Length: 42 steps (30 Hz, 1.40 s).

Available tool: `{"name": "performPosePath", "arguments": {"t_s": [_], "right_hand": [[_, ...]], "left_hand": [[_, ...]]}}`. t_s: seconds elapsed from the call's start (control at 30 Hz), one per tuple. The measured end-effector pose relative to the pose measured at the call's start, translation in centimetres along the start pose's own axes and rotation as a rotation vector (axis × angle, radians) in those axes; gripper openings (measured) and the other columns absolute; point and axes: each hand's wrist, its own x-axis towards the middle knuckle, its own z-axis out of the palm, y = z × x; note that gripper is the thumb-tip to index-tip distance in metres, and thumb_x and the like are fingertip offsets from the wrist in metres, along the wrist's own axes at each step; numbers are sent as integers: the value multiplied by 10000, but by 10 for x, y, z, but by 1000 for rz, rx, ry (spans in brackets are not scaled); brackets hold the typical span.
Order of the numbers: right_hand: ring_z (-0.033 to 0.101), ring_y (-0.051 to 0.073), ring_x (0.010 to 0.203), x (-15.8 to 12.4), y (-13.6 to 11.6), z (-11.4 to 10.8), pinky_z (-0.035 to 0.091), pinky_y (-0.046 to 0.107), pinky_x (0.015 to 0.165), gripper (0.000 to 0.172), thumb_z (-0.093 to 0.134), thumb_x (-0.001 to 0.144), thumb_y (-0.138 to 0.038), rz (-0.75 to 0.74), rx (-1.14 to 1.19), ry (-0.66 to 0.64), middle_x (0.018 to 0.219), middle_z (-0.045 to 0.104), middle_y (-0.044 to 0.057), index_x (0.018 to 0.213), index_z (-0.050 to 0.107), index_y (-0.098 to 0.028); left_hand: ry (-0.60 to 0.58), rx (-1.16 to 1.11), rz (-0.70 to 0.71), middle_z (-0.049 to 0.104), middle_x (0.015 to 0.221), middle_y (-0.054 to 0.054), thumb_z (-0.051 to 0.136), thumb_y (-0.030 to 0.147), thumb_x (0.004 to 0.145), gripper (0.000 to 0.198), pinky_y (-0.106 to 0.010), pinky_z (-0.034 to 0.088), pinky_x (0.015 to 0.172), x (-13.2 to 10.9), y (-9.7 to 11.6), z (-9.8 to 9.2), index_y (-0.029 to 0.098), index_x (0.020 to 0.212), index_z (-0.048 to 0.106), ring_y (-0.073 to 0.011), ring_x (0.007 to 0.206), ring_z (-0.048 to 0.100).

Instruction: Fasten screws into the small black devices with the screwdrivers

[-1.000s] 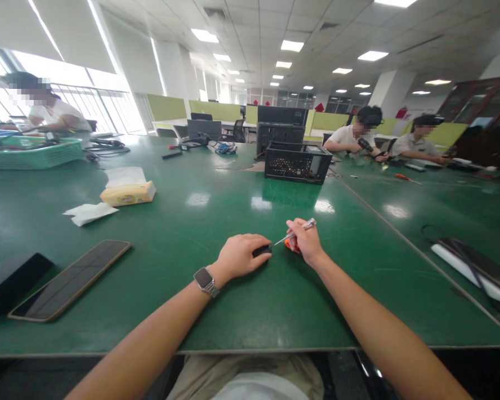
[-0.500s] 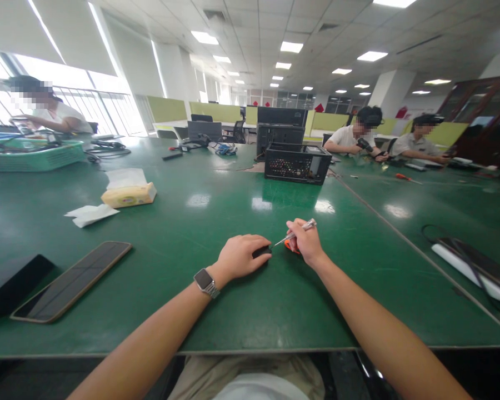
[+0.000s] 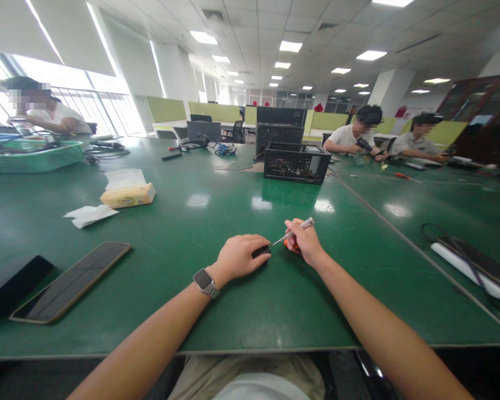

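My left hand (image 3: 241,255), with a watch on its wrist, is closed around a small black object (image 3: 261,251) on the green table. Fingers cover most of that object, so its kind is hard to make out. In my right hand (image 3: 305,243) is a slim screwdriver (image 3: 306,223) with a silver handle, held tilted like a pen. Its thin shaft slants down to the left, with the tip at the right end of the black object; whether they touch I cannot tell. Under my right fingers shows an orange thing (image 3: 291,246), partly hidden.
On the left lie a phone (image 3: 73,280), a black box-like object (image 3: 14,283) and a tissue pack (image 3: 129,195). A black computer case (image 3: 295,165) stands ahead. At right are a white device with cable (image 3: 470,272) and an orange screwdriver (image 3: 406,178). Several people sit around the table.
Both hands keep their hold and place almost unchanged. The whole view has shifted very slightly, and the screwdriver stays at the black object.
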Motion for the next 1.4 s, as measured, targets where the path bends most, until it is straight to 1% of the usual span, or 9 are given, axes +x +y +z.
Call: {"name": "performPosePath", "arguments": {"t_s": [0.1,0.17,0.47,0.63,0.8,1.03,1.13,1.23,1.4], "right_hand": [[406,71,270,2,-1,-5,179,159,261,328,667,732,-444,132,31,-51,379,431,-93,628,476,-198],[412,66,282,2,-3,-7,164,152,264,338,691,714,-439,183,39,-85,402,447,-90,634,468,-197],[469,74,323,-3,-3,0,230,153,281,354,705,708,-446,202,71,-63,434,463,-88,647,464,-195],[468,89,306,-13,-8,8,244,173,287,335,626,788,-444,2,-123,-41,408,463,-84,630,451,-206],[418,86,294,-21,-12,12,309,206,355,343,539,858,-398,-183,-361,-17,363,446,-75,589,430,-218],[388,94,448,-19,-10,24,335,237,487,373,516,838,-328,-422,-548,122,452,409,-53,513,367,-219],[390,95,421,-10,-5,23,328,233,449,355,511,818,-329,-331,-447,158,425,412,-54,504,384,-223],[356,86,340,-3,0,18,284,221,369,321,525,794,-345,-192,-264,126,368,399,-70,516,417,-225],[315,59,267,-6,-1,15,223,195,301,306,564,772,-359,-128,-133,73,338,411,-83,532,438,-216]], "left_hand": [[2,6,3,665,1177,2,516,427,902,313,-299,504,896,0,-1,1,258,1145,617,-192,1041,636],[-4,13,15,660,1181,7,502,423,912,309,-297,502,896,-1,-1,1,260,1150,613,-189,1041,632],[-55,173,4,645,1150,14,431,434,941,293,-323,515,778,1,5,-1,302,1145,594,-203,966,639],[-53,230,-41,653,1069,-23,437,414,940,265,-315,499,742,2,10,2,259,1075,606,-206,904,633],[-44,225,-12,653,1079,-40,430,428,949,285,-284,485,762,1,8,2,244,1082,601,-184,920,627],[-41,203,-8,653,1125,-30,416,436,955,296,-305,493,793,0,7,2,246,1083,603,-193,950,626],[-36,198,-5,655,1135,-33,411,441,956,308,-301,492,788,0,7,3,244,1099,601,-196,963,628],[-31,191,-1,657,1141,-28,411,434,958,305,-296,493,791,-1,6,3,250,1115,597,-192,966,633],[-23,179,7,659,1141,-33,409,431,960,307,-292,493,799,-1,5,3,251,1117,601,-187,964,637]]}}
